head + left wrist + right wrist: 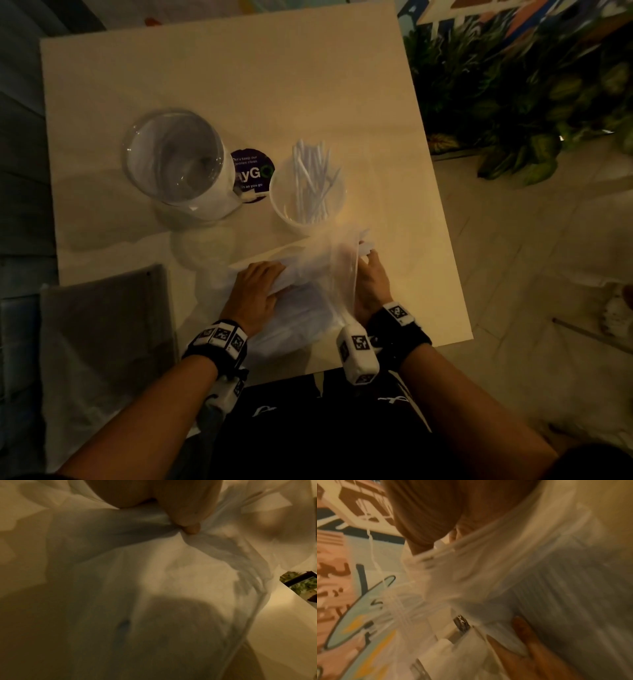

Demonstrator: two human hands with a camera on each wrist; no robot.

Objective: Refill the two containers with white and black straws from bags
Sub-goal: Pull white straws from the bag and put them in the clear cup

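Note:
A clear plastic bag (308, 291) of white straws lies on the white table (239, 85) near its front edge. My left hand (255, 291) grips the bag's left side; in the left wrist view a fingertip (190, 528) pinches the bunched plastic (154, 568). My right hand (371, 277) holds the bag's right edge, its fingers curled into the film (488, 568). Behind the bag stands a white cup (308, 198) with several white straws (313, 178) upright in it. A clear glass jar (178, 161) stands to the cup's left.
A dark round sticker (251, 171) lies between jar and cup. A grey flat bag (102, 325) rests at the table's front left corner. Green plants (531, 96) stand on the floor to the right of the table.

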